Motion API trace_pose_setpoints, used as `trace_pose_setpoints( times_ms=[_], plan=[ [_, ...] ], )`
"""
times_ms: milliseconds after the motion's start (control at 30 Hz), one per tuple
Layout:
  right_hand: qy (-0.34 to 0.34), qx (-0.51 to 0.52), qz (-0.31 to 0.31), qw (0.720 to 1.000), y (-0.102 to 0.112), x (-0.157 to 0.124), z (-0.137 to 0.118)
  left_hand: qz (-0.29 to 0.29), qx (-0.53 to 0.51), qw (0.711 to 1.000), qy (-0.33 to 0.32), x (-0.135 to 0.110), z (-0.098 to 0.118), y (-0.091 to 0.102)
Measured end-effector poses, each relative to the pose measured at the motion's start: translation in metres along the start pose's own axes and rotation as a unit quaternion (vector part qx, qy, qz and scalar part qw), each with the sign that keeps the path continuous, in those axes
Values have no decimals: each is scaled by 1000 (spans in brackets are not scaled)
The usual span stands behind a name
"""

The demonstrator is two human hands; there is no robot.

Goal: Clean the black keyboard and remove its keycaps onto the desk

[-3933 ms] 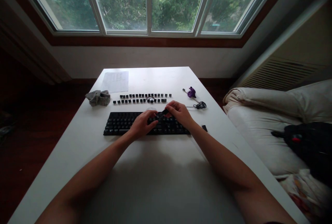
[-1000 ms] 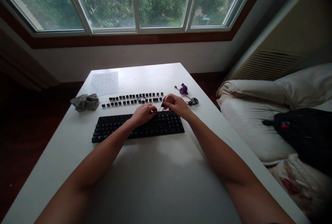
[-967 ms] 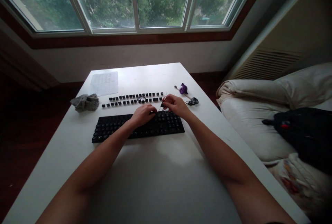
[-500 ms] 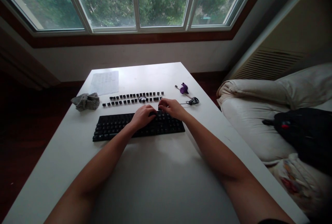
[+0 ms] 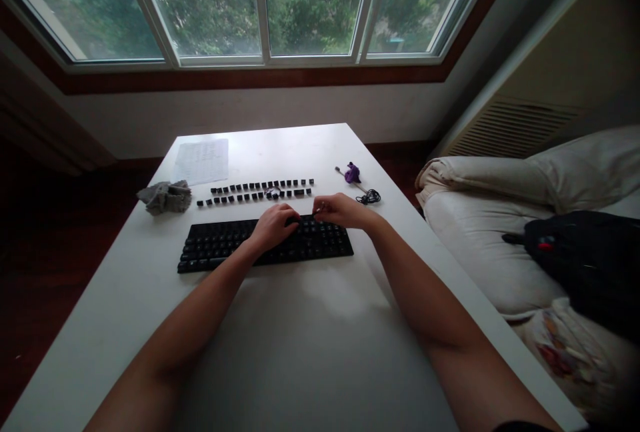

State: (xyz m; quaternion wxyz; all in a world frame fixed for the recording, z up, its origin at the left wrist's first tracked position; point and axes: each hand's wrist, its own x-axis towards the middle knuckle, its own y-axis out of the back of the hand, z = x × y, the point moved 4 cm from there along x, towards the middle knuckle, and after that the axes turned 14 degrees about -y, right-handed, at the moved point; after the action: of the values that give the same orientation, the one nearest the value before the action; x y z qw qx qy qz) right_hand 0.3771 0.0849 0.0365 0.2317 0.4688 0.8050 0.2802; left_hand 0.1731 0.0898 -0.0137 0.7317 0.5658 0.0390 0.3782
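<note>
A black keyboard [image 5: 220,250] lies across the middle of the white table [image 5: 310,352]. My left hand [image 5: 273,225] rests on its upper middle with the fingers curled down over the keys near the back edge. My right hand [image 5: 339,211] hovers over the keyboard's upper right part. Its thumb and fingers are pinched together on something small that I cannot make out. The two hands' fingertips are almost touching. Two rows of loose black keycaps [image 5: 260,190] lie just behind the keyboard.
A crumpled grey cloth [image 5: 165,197] and a sheet of paper [image 5: 201,160] lie at the back left. A purple object [image 5: 353,172] and a coiled black cable [image 5: 370,197] sit at the back right. A bed with a black bag [image 5: 590,262] stands to the right.
My right hand has come down from above the keycap rows onto the keyboard's upper right and drawn slightly right. My left hand has stayed on the keyboard.
</note>
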Motion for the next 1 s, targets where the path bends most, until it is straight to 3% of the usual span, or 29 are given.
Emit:
trace_pose_setpoints(
  times_ms=[133,267,767,1000],
  plan=[
    [-28,148,-41,988,-1,8,23,-4,-5,1000,7,0,0,0],
    [-35,221,-24,974,1,12,32,-5,-8,1000,8,-1,2,1],
    [-4,210,31,977,-1,7,3,72,-97,993,11,4,16,11],
    [-5,189,35,981,-3,6,-4,80,-122,989,21,4,14,2]
  ],
)
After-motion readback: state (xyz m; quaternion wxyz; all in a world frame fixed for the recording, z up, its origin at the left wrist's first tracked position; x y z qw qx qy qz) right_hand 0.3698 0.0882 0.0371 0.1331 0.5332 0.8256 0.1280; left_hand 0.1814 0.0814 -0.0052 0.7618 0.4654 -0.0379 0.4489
